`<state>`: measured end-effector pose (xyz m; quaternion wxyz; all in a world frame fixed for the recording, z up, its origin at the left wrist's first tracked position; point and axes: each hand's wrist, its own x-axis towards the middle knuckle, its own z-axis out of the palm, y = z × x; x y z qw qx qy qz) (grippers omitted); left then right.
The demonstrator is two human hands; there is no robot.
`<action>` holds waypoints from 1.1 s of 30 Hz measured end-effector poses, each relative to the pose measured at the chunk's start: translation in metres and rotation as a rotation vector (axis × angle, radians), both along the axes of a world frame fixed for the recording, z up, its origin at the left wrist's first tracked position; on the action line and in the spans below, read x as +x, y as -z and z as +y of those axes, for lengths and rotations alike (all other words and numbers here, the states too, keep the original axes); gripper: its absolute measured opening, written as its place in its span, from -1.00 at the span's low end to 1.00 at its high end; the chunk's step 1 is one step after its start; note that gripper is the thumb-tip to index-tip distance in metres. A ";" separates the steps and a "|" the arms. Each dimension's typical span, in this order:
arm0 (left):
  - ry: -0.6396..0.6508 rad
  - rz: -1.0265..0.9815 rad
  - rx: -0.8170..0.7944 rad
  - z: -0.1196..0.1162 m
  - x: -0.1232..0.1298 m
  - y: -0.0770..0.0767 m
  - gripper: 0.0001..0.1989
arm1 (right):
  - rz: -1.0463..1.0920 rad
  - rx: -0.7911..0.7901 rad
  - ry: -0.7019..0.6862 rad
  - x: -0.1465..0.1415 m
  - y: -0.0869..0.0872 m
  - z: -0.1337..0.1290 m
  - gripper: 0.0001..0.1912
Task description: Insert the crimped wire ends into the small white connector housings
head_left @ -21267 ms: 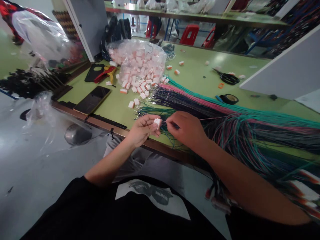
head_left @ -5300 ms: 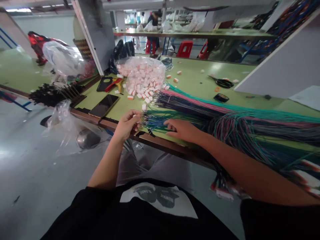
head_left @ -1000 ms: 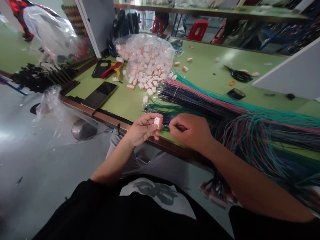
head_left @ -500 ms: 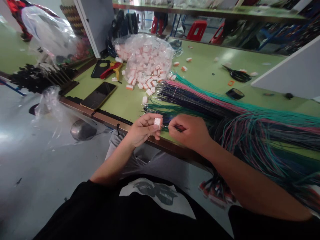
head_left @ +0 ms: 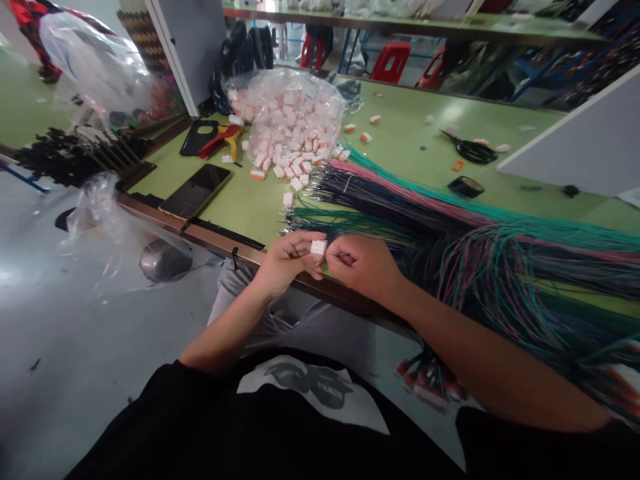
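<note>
A small white and orange connector [head_left: 319, 247] is pinched in the fingers of my left hand [head_left: 289, 262], over the table's front edge. Right beside it, my right hand [head_left: 364, 265] is closed, fingertips at the connector's right side; what those fingers hold is too small to make out. Bundles of dark, pink and teal wires [head_left: 415, 200] lie behind and to the right of my hands, their metal ends toward the left. Farther back, a clear plastic bag [head_left: 295, 110] holds many similar connectors, with several spilled at its front.
A phone [head_left: 196, 192] lies left near the edge, with a black case [head_left: 199, 137] and red and yellow pliers [head_left: 221, 141] behind. Black scissors [head_left: 473, 149] and a black tape roll [head_left: 466, 187] sit at the back right. Connectors hang below the table [head_left: 430, 381].
My right hand has moved left, up against the connector in my left hand. The connector has turned slightly, showing less of its orange side.
</note>
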<state>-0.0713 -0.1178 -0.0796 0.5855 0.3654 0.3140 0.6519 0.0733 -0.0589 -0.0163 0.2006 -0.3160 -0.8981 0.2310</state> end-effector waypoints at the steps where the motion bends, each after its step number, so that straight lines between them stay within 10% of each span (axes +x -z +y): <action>1: 0.006 -0.010 0.002 0.000 0.000 0.000 -0.60 | 0.016 -0.020 -0.002 0.000 0.000 0.001 -0.81; 6: 0.062 -0.111 0.029 -0.003 -0.007 -0.003 -0.64 | 0.061 -0.274 -0.105 0.014 -0.010 0.037 -0.75; 11: 0.160 -0.136 0.042 -0.006 -0.016 -0.004 -0.66 | -0.223 0.096 0.240 0.033 -0.006 0.085 -0.79; 17: 0.180 -0.104 0.007 -0.007 -0.016 -0.004 -0.65 | -0.636 0.277 0.234 0.024 0.007 0.086 -0.74; 25: 0.160 -0.124 0.021 -0.006 -0.014 -0.006 -0.67 | -0.064 0.038 0.444 0.040 0.005 0.101 -0.92; 29: 0.148 -0.136 0.002 -0.005 -0.013 -0.007 -0.66 | 0.220 -0.209 0.208 0.028 -0.004 0.075 -0.88; 33: 0.150 -0.122 0.036 -0.004 -0.012 -0.006 -0.68 | 0.211 -0.044 -0.206 0.009 -0.017 0.032 -0.88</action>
